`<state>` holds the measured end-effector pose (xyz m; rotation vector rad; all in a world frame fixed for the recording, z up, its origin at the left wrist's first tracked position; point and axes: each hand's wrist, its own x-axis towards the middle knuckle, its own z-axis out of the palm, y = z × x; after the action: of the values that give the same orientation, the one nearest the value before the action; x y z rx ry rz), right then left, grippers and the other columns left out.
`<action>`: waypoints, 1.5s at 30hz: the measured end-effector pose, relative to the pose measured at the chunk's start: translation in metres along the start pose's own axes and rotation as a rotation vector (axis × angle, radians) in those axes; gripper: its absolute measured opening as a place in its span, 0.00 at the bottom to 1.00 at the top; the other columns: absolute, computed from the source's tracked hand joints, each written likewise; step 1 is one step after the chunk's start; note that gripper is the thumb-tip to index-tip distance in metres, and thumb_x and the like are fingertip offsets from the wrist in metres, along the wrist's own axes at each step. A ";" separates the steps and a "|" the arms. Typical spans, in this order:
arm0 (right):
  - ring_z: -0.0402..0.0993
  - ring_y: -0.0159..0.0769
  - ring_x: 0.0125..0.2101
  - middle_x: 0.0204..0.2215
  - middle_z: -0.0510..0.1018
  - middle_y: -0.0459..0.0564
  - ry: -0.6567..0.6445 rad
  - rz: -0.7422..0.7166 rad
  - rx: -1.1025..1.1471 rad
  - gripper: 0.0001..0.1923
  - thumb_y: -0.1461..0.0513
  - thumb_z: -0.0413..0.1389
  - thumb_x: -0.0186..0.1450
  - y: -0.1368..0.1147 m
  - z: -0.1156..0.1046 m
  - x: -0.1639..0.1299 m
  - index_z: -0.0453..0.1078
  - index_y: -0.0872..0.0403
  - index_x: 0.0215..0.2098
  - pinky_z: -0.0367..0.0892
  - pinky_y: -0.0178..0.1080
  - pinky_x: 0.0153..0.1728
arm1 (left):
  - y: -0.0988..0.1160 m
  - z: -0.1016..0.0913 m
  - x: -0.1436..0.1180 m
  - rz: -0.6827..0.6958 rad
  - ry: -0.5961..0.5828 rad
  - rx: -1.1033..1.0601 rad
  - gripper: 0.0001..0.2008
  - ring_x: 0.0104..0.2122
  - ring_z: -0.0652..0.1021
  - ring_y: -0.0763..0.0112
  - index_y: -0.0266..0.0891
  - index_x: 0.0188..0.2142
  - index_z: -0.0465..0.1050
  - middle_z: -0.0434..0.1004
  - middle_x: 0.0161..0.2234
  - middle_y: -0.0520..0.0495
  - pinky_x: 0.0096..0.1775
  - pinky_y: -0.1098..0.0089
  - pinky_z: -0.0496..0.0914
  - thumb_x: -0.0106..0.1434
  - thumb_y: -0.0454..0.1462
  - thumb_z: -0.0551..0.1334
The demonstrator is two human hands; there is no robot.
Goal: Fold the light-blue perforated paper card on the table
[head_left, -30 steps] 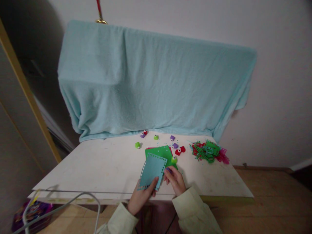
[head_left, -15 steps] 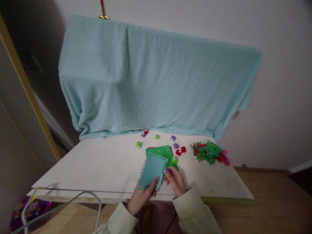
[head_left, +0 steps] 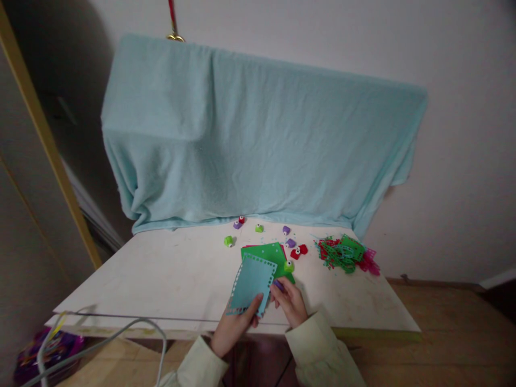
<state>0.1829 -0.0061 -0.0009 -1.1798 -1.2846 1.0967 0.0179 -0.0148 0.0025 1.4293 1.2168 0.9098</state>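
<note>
White tabletop (head_left: 161,269), left grip (head_left: 238,327) pinching hole-edged blue card (head_left: 253,278), right grip (head_left: 291,305) closed around, apparently, a purple punch (head_left: 278,285)

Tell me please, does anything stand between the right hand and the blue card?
Nothing visible blocks the way. The right hand is close beside the right edge of the blue card, holding a small purple piece; the green card lies farther back on the table.

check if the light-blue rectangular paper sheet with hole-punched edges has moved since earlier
No: the light-blue sheet shows no clear shift against the bright green paper on the white tabletop.
</note>
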 end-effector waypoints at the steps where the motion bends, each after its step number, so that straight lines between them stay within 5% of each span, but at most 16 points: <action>1: 0.64 0.31 0.20 0.20 0.69 0.44 0.000 0.000 0.000 0.16 0.50 0.56 0.59 0.001 0.000 0.000 0.67 0.55 0.31 0.61 0.32 0.21 | 0.001 -0.001 0.000 0.002 -0.005 0.000 0.19 0.19 0.72 0.71 0.39 0.22 0.67 0.70 0.16 0.53 0.28 0.73 0.66 0.61 0.48 0.54; 18: 0.66 0.33 0.23 0.26 0.72 0.47 -0.018 -0.023 0.042 0.16 0.50 0.58 0.58 0.003 -0.002 -0.001 0.70 0.55 0.34 0.63 0.34 0.22 | -0.006 0.002 0.001 0.044 0.033 0.051 0.22 0.20 0.73 0.70 0.39 0.18 0.65 0.70 0.15 0.53 0.35 0.71 0.67 0.62 0.49 0.53; 25: 0.69 0.37 0.31 0.30 0.73 0.49 -0.011 -0.079 -0.005 0.15 0.54 0.61 0.56 0.004 -0.002 0.000 0.71 0.55 0.35 0.67 0.37 0.32 | -0.008 0.000 0.002 0.067 0.042 0.092 0.19 0.21 0.74 0.69 0.39 0.20 0.67 0.70 0.16 0.52 0.35 0.71 0.67 0.61 0.48 0.55; 36: 0.69 0.36 0.27 0.28 0.74 0.49 -0.029 -0.005 0.084 0.18 0.50 0.60 0.55 0.008 -0.004 0.002 0.71 0.55 0.35 0.67 0.35 0.25 | 0.007 -0.004 -0.001 0.053 0.027 0.044 0.17 0.21 0.73 0.69 0.39 0.23 0.68 0.70 0.17 0.52 0.35 0.70 0.68 0.60 0.48 0.55; 45: 0.68 0.36 0.27 0.26 0.72 0.48 -0.042 -0.043 -0.001 0.14 0.53 0.61 0.55 0.013 -0.003 0.000 0.71 0.55 0.33 0.66 0.36 0.28 | -0.005 -0.001 0.000 0.049 0.037 0.071 0.18 0.21 0.74 0.69 0.38 0.24 0.69 0.71 0.17 0.52 0.34 0.71 0.68 0.59 0.49 0.56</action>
<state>0.1866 -0.0049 -0.0140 -1.1304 -1.3370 1.0944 0.0159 -0.0142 -0.0022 1.5102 1.2575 0.9384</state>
